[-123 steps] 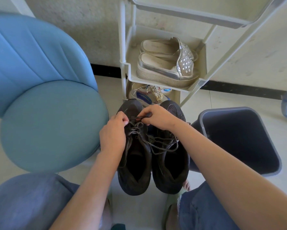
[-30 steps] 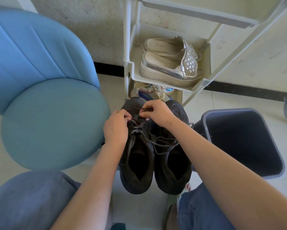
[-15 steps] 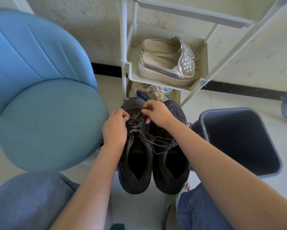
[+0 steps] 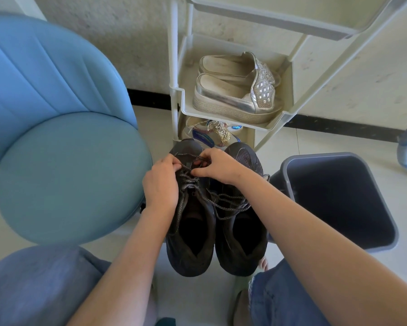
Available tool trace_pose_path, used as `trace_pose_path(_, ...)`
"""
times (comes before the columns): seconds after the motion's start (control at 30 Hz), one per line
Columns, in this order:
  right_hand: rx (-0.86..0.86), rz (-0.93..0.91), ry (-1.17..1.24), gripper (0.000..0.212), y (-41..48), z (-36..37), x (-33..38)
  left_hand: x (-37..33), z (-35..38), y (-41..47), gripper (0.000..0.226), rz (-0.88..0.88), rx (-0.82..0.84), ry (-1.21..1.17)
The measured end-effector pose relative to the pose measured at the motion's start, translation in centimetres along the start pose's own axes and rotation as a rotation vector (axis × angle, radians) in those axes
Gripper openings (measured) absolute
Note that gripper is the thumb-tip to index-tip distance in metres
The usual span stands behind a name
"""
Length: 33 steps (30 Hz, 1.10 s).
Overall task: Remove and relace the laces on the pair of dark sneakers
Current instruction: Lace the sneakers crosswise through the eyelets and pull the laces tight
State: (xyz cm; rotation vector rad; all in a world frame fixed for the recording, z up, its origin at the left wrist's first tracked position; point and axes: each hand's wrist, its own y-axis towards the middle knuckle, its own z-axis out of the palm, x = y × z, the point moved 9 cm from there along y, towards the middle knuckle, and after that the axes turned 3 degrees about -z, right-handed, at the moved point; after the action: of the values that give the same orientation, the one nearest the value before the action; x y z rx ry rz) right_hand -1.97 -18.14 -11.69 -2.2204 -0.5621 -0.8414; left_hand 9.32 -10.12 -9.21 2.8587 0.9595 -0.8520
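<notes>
Hands meet over the toe end of one dark sneaker (image 4: pixel 188 267): left hand (image 4: pixel 161 184) and right hand (image 4: pixel 217 167) each pinch its lace (image 4: pixel 190 182), probably to thread it across there.

My left hand (image 4: pixel 161 182) and right hand (image 4: pixel 217 167) are close together, fingers curled, each pinching lace (image 4: pixel 190 158). Both bare forearms reach forward and down.
</notes>
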Motion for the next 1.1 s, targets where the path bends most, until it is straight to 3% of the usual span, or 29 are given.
trace_pose_path(0.17, -0.023, -0.043, -0.04, 0.04, -0.4, 0.1, 0.7, -0.7, 0.0, 0.2, 0.015, 0.066, 0.03, 0.072)
trace_pose_path(0.23, -0.087, -0.123, -0.18, 0.049, -0.7, -0.4, 2.0, -0.6, 0.1, 0.2, 0.016, 0.068, 0.058, 0.031)
trace_pose_path(0.33, -0.194, -0.225, -0.254, 0.035, -1.1, -0.6, 4.7, 0.5, 0.3, 0.2, 0.019, -0.028, 0.064, -0.074)
trace_pose_path(0.4, -0.171, -0.187, -0.268, 0.02, -0.7, 0.3, 5.0, 1.6, 0.1, -0.1, 0.022, -0.131, 0.027, -0.165)
trace_pose_path(0.5, -0.13, -0.084, -0.278, 0.029, 0.4, 0.7, 3.7, 2.6, -0.2, -0.6, 0.024, -0.198, -0.014, -0.277)
trace_pose_path(0.57, -0.123, -0.064, -0.295, 0.026, 0.7, 0.4, 3.2, 2.4, 0.1, -0.9, 0.027, -0.198, 0.027, -0.344)
trace_pose_path(0.63, -0.111, -0.066, -0.289, 0.02, 1.1, 0.5, 2.7, 1.7, 0.8, -1.1, 0.032, -0.132, 0.093, -0.259)
trace_pose_path(0.7, -0.115, -0.078, -0.256, 0.012, 1.5, 1.0, 2.7, 1.1, 1.2, -1.3, 0.034, -0.073, 0.133, -0.141)
trace_pose_path(0.93, -0.085, -0.061, 0.124, 0.005, 1.0, 1.0, 1.9, 0.9, 1.4, -1.1, 0.032, -0.055, 0.194, -0.08)
trace_pose_path(1.1, -0.062, -0.058, 0.279, 0.011, 0.1, 0.8, 2.2, 1.1, 1.7, -1.1, 0.03, -0.071, 0.225, -0.115)
